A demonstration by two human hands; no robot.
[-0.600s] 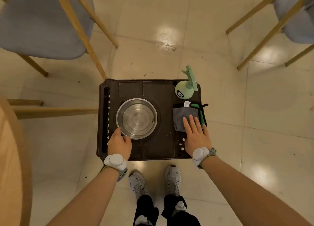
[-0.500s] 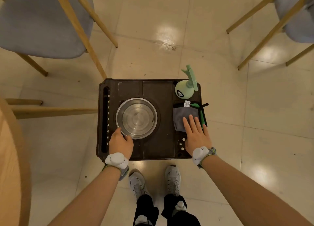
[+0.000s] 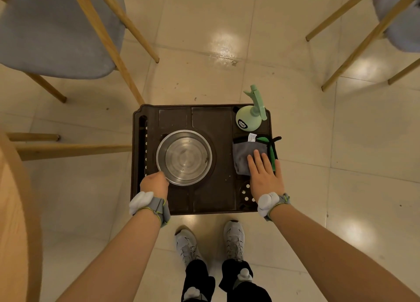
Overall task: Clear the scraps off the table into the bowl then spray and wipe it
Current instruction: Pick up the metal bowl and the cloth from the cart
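Observation:
A steel bowl point(image 3: 184, 157) sits in the middle of a dark brown tray point(image 3: 222, 197) on a low stand. My left hand point(image 3: 154, 184) grips the bowl's near-left rim with curled fingers. A folded grey cloth point(image 3: 246, 153) lies at the tray's right side, next to a green and black tool point(image 3: 271, 151). My right hand point(image 3: 263, 174) lies flat on the cloth with straight fingers. A pale green spray bottle point(image 3: 248, 118) stands at the tray's far right corner. The round wooden table point(image 3: 13, 210) shows only as an edge at the left.
A wooden chair with a grey seat point(image 3: 56, 31) stands at the far left, another chair point(image 3: 395, 17) at the far right. Table legs point(image 3: 68, 149) reach in from the left. My shoes point(image 3: 209, 240) stand just before the tray on the tiled floor.
My left hand has shifted slightly left along the bowl's rim. My right hand stays flat on the cloth.

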